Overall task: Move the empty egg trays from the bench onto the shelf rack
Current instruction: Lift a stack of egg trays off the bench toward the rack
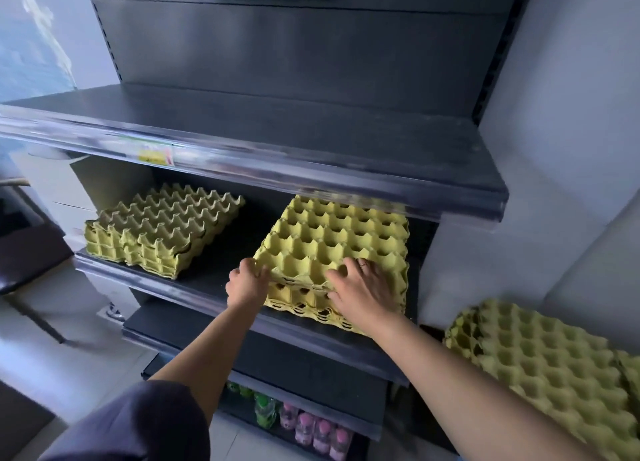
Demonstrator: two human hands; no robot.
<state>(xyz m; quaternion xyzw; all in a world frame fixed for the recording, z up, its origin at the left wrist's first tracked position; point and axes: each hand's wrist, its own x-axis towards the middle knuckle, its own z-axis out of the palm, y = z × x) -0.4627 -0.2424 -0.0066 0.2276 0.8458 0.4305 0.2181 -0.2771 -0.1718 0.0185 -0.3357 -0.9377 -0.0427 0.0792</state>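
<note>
A stack of yellow egg trays (341,239) sits on the right side of the middle shelf (207,284) of the dark shelf rack. My left hand (247,280) pinches the front left corner of the top tray. My right hand (360,287) lies flat over the stack's front edge, fingers spread on the top tray. A second stack of egg trays (162,228) rests on the left of the same shelf. More egg trays (540,367) lie at the lower right, beside the rack; what they rest on is hidden.
The upper shelf (277,138) juts out above the trays and is bare. A lower shelf (304,360) sits beneath, and bottles with pink and green caps (304,426) stand at the bottom. A dark seat or table (24,249) is at the left.
</note>
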